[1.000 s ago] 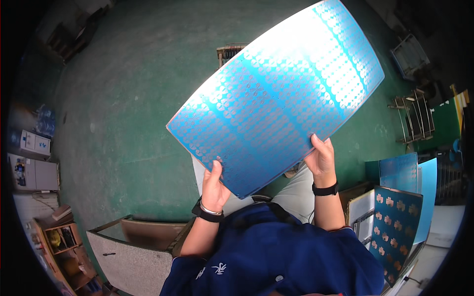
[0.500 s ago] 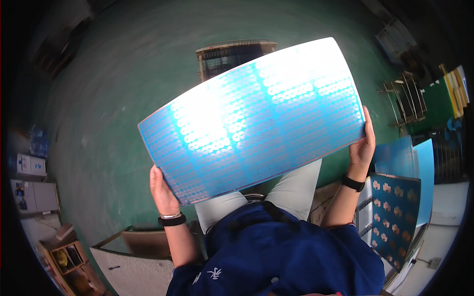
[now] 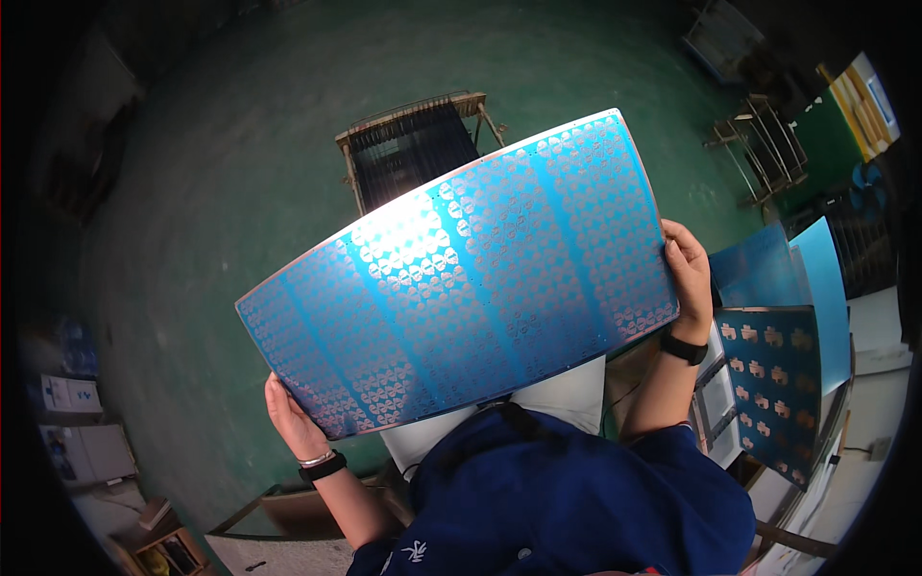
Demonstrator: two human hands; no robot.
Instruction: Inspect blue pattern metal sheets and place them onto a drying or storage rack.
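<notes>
Navy shirt (image 3: 586, 490) is carrying one clear white written character (image 3: 415, 552), sitting below and to the right of the left hand (image 3: 296, 418); a second white mark (image 3: 387, 564) just left of it is showing only partly. Well out left of the same hand, a white box (image 3: 60, 392) is showing a small blue mark (image 3: 84, 395), blurring too much to read.

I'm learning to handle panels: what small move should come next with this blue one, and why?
Perhaps tilt the blue patterned panel slightly: glare washes out some pattern near its far edge, and the left hand and right hand grip opposite ends, so both can steer it.
</notes>
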